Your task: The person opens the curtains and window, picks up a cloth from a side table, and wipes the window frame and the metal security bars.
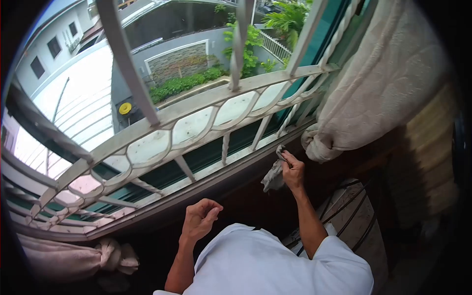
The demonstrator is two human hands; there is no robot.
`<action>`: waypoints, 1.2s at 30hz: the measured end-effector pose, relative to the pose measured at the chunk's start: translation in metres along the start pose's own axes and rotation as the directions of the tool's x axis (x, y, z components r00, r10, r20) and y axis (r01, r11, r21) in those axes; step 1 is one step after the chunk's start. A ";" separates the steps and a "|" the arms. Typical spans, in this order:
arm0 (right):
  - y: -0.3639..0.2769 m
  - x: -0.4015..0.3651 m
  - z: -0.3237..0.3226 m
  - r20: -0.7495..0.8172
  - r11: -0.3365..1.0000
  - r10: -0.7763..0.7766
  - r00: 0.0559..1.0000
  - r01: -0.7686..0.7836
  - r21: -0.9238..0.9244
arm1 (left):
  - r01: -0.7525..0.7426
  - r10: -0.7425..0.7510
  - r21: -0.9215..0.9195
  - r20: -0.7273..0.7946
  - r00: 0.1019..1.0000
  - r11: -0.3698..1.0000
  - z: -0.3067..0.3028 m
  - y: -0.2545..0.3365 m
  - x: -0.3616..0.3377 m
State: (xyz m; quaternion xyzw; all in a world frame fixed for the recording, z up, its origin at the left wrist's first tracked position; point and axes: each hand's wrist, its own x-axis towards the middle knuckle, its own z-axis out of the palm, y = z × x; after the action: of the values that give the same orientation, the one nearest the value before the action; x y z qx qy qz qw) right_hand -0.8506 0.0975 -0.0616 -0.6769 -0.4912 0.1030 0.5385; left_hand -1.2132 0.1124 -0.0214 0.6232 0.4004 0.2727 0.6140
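Note:
My right hand (293, 170) is closed around a crumpled grey cloth (274, 177), which hangs down to the left of the fingers, just inside the window sill. My left hand (200, 220) is raised near the sill (196, 189), with its fingers curled toward the thumb; no object shows in it. Beyond both hands runs a white metal window grille (172, 118) with twisted bars and a looped band. Neither hand touches the grille.
A pale curtain (378, 83) hangs gathered at the right, and another knotted curtain (64, 255) is at the lower left. A patterned surface with dark bars (361, 221) lies at the lower right. Outside are walls, plants and a light roof.

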 end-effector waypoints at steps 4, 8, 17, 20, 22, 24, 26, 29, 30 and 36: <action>-0.067 -0.065 0.050 0.147 0.944 0.134 0.980 -0.172 0.282 | -0.022 0.022 -0.003 -0.027 0.999 1.000 0.000 -0.001 -0.005; -0.130 -0.104 0.099 0.443 0.766 -0.029 0.896 -0.265 0.585 | -0.080 0.087 0.101 -0.066 0.994 0.992 -0.009 -0.005 -0.017; -0.174 -0.145 0.104 0.327 0.781 -0.045 0.944 -0.171 0.601 | -0.047 0.599 0.843 -0.341 0.724 0.536 -0.053 -0.011 0.022; -0.193 -0.168 0.084 0.343 0.848 0.043 0.938 -0.216 0.484 | -0.059 0.450 0.886 -0.175 0.876 0.460 -0.063 -0.011 0.017; -0.196 -0.174 0.066 0.236 0.906 -0.037 0.971 -0.067 0.418 | -0.134 0.485 0.855 -0.150 0.861 0.502 -0.066 0.005 -0.010; -0.222 -0.170 0.034 0.172 0.969 -0.164 0.971 0.126 0.214 | -0.184 0.537 0.797 -0.198 0.820 0.575 -0.075 0.032 -0.041; -0.248 -0.160 0.005 -0.012 0.946 -0.245 0.970 0.241 0.217 | -0.293 0.584 0.746 -0.155 0.797 0.598 -0.094 0.054 -0.063; -0.295 -0.142 -0.058 -0.123 0.861 -0.471 0.874 0.485 0.151 | -0.551 0.702 0.492 -0.193 0.686 0.674 -0.110 0.114 -0.099; -0.322 -0.137 -0.075 -0.152 0.801 -0.571 0.807 0.588 0.113 | -0.608 0.742 0.475 -0.164 0.650 0.636 -0.118 0.137 -0.115; -0.467 -0.123 -0.154 0.266 0.239 -0.923 0.279 0.955 -0.173 | -0.896 0.912 0.407 0.275 0.306 0.177 -0.174 0.261 -0.204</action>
State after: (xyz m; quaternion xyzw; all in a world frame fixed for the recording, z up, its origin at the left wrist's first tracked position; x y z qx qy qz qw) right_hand -1.0674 -0.1241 0.3392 -0.3138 -0.8351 -0.2787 0.3555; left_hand -1.4233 0.0575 0.2833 0.8654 0.0188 0.4790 0.1461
